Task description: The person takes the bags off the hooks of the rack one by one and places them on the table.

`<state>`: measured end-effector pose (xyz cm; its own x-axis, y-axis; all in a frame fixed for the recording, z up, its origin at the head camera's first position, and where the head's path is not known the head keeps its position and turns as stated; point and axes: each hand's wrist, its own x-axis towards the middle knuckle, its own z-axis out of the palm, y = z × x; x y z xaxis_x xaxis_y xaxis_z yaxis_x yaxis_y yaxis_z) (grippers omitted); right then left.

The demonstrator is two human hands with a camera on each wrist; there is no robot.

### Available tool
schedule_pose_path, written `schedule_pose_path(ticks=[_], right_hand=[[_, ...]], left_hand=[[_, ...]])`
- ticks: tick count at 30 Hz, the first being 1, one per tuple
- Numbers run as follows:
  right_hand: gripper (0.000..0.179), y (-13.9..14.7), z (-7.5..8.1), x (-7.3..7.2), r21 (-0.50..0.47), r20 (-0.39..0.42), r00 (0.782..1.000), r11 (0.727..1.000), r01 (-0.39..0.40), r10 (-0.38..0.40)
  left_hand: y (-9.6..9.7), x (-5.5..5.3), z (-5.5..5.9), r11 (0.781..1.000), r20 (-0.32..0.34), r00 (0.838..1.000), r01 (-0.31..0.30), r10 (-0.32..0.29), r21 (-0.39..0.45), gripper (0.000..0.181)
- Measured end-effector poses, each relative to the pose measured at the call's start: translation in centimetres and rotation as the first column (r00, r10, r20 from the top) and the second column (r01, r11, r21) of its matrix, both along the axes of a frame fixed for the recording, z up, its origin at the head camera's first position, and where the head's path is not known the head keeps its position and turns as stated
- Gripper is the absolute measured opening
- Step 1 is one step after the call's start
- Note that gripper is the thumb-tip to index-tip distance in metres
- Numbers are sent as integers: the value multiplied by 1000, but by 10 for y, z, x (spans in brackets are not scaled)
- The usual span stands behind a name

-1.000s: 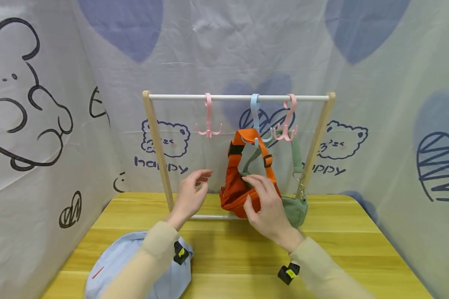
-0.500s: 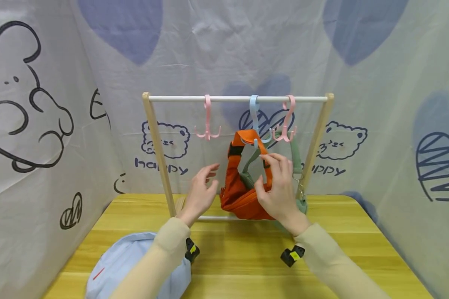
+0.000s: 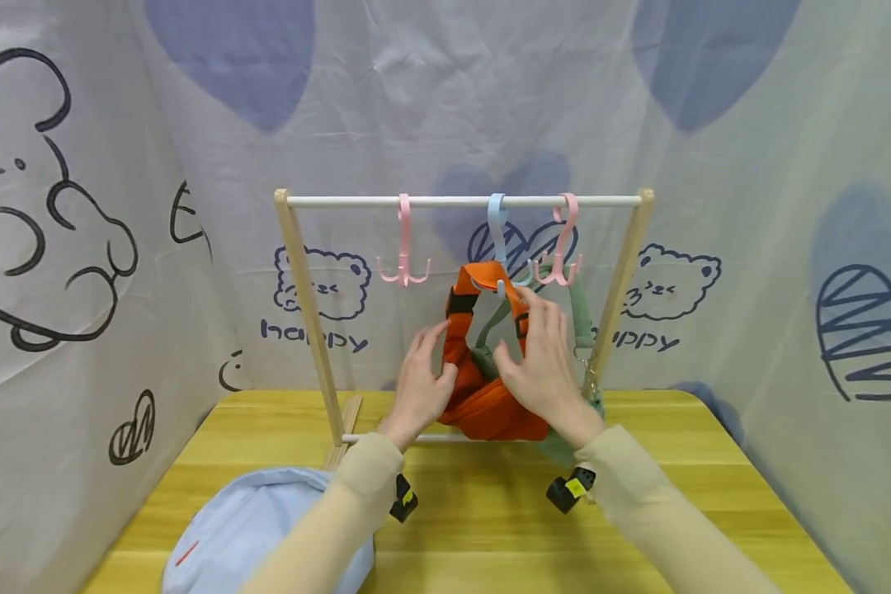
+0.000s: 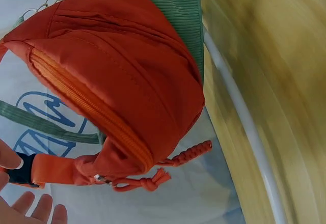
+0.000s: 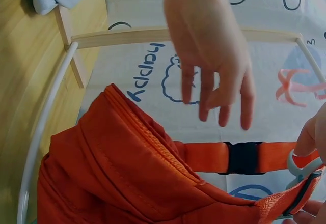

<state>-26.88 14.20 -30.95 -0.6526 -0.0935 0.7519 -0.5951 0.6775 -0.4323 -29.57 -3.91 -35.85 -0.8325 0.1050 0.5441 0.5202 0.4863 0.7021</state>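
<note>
An orange-red waist bag hangs by its strap from the light blue hook. My left hand is beside the strap's left side, fingers extended; the right wrist view shows this hand apart from the strap. On the other side, my right hand reaches up to the strap near its slider, with a gap between thumb and fingers. The right wrist view has its fingertips about the strap and hook. Behind the waist bag is a green corduroy bag, partly hidden.
A wooden rack with a white top rail carries two pink hooks, left and right. On the wooden table, a light blue bag lies at front left. Printed cloth surrounds the back and sides.
My left hand has moved right and nearer to the orange strap. The right hand has risen from the bag's body to the upper strap. The waist bag still hangs from the blue hook.
</note>
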Motion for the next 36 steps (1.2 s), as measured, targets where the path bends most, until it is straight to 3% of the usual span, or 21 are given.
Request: schedule_pose_path(ticks=[9,17,30,36], right_hand=[[68,1,13,-9,-10,92,996,1000,-14,15],[57,-2,25,-14,-45,210,977,999,-16,25],[42,-7,26,-16,-117,202,979,993,-13,37],[34,-8,25,-17,-164,178,983,986,-19,48]], left_hand=[[10,-14,-8,998,23,999,-29,30,-50,56],[11,-21,-15,996,148,989,-11,25,-90,54],[7,-26,-25,993,207,977,-29,51,-110,47],[3,-22,-26,994,202,979,8,15,-111,47]])
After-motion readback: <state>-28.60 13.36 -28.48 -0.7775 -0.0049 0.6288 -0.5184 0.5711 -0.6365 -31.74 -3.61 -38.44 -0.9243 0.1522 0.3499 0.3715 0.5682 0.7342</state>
